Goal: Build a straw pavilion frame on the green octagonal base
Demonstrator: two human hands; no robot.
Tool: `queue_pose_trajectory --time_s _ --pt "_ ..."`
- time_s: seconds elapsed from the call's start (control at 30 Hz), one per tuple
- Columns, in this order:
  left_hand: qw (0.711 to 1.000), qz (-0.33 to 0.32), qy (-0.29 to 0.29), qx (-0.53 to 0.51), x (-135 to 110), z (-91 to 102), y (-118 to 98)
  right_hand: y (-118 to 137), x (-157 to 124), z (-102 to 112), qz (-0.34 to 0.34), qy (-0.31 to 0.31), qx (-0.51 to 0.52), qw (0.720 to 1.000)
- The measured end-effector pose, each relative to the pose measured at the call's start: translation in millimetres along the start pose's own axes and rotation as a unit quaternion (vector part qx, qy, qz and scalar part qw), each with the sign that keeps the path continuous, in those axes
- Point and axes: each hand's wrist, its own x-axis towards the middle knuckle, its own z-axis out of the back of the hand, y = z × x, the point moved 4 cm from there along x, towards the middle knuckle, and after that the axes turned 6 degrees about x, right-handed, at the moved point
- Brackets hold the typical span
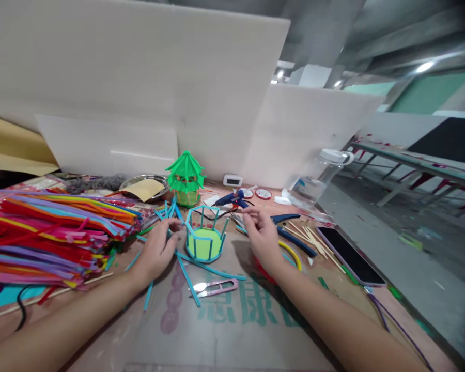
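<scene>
A small openwork frame of light blue pipe cleaners stands upright on a yellow-green base. Just left of it is my left hand, loosely curled with thumb and forefinger apart and no held thing visible. My right hand hovers to the right of the frame, fingers bent and apart, also with nothing visible in it. Loose blue strips lie around the frame and under my left hand. Pink-handled thread snips rest in front of it. Behind it sits a green model hut with a layered roof.
Bundled colored pipe cleaners fill the left side. A blue glue gun lies at the back. To the right are blue-handled pliers, wooden sticks, a phone near the table edge and a water bottle.
</scene>
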Motion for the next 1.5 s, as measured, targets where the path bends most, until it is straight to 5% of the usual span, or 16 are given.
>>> queue_pose_trajectory --time_s 0.3,0.43,0.53,0.7,0.83,0.93,1.17,1.33,1.5 --pt "1.0 0.003 -0.007 0.013 9.7 -1.2 1.7 14.6 35.0 60.3 -0.002 -0.042 -0.106 0.993" --pt "0.999 -0.038 -0.018 0.008 8.1 6.3 -2.5 32.0 45.2 71.8 -0.021 -0.006 -0.133 0.991" --pt "0.997 -0.063 -0.045 0.011 22.9 30.1 -15.7 39.4 42.4 74.8 -0.04 0.054 -0.139 0.988" --pt "0.99 -0.13 -0.057 0.016 67.1 80.3 -79.9 30.7 42.3 69.8 -0.069 0.12 -0.186 0.973" --pt "0.971 -0.23 -0.028 0.057 69.9 92.7 -120.3 8.8 58.5 60.1 -0.094 0.142 -0.244 0.955" --pt "0.957 -0.267 0.026 0.106 60.4 86.1 -118.0 -17.3 76.3 55.3 -0.122 0.157 -0.279 0.94" --pt "0.959 -0.242 0.108 0.1 60.3 73.2 -95.5 -70.1 106.1 30.6 -0.142 0.209 -0.279 0.926" --pt "0.957 -0.238 0.116 0.116 60.7 68.3 -96.0 -86.1 103.8 4.1 -0.138 0.194 -0.27 0.933" --pt "0.954 -0.254 0.117 0.111 58.9 65.0 -97.2 -79.4 103.4 8.4 -0.14 0.135 -0.245 0.95"
